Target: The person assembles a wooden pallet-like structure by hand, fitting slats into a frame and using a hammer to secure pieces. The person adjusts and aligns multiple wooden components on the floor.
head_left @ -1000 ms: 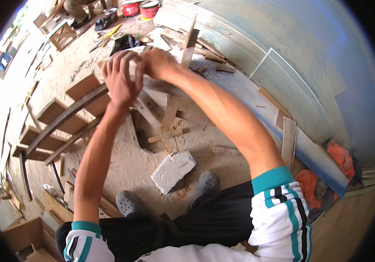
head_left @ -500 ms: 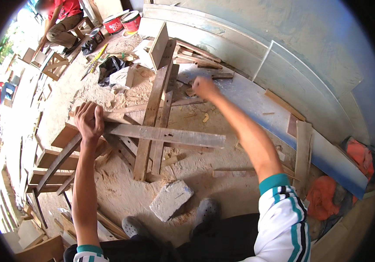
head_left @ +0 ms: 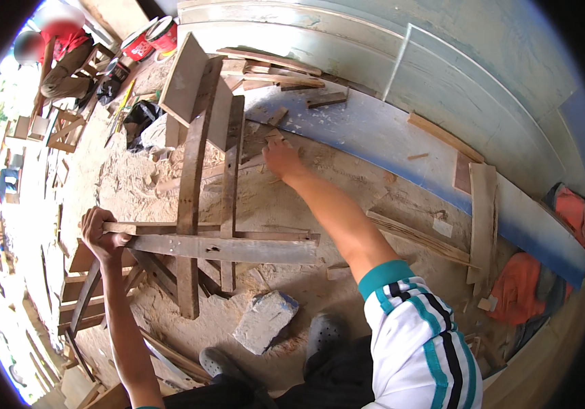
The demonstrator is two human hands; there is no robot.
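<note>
Since we're reading left to right: co-worker in a red shirt [head_left: 69,44] at 10 o'clock, well apart from us. Stepped wooden rack [head_left: 86,293] sits between 8 and 9, just beside the frame's low left end.

Our left hand [head_left: 103,233] is at 9, fingers clamped around the left end of the wooden frame [head_left: 192,184], at a pale strip [head_left: 149,227] and the dark rail [head_left: 227,250] beside it. Frame runs from 9 o'clock in toward centre; two dark uprights cross the rail, one with a pale panel [head_left: 183,78] at its top end, near 11. Paint tins [head_left: 163,31] also near 11, beyond it.

Stone block [head_left: 266,322] at 6, on the floor in front of our shoes.

Our right hand [head_left: 282,157] is just off centre toward 12, fingers curled and pointing down by small wood scraps [head_left: 276,117] at the edge of the blue-white board [head_left: 353,136]. Can't tell if it's clamped on anything; fingertips are too small.

Orange cloth [head_left: 517,286] at 4.

Our read: step in hand is left steadying the frame, right out at the scraps. Next move calls for a firm left hold so the frame doesn't tip, plus a clean right-hand pinch.
</note>
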